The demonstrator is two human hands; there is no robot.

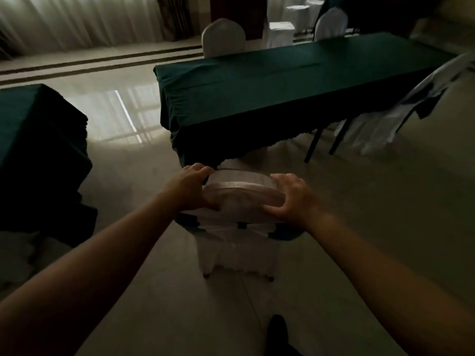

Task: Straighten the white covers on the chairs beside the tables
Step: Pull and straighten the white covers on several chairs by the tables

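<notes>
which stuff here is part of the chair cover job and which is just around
Part of the job:
- near chair's white cover, gripped at the top by left hand and right hand
- rumpled cover on the chair at right
- covered chairs across the table

Just around:
- green tablecloth
- second green table at left
- curtains
- shoe

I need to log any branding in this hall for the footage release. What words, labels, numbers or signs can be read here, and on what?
None can be read.
White chair cover held by the left hand and right hand: plain, no label showing.
Green tablecloth: no print.
Rumpled chair cover at the right: dark patches, no legible text.
Curtains: plain.
</notes>
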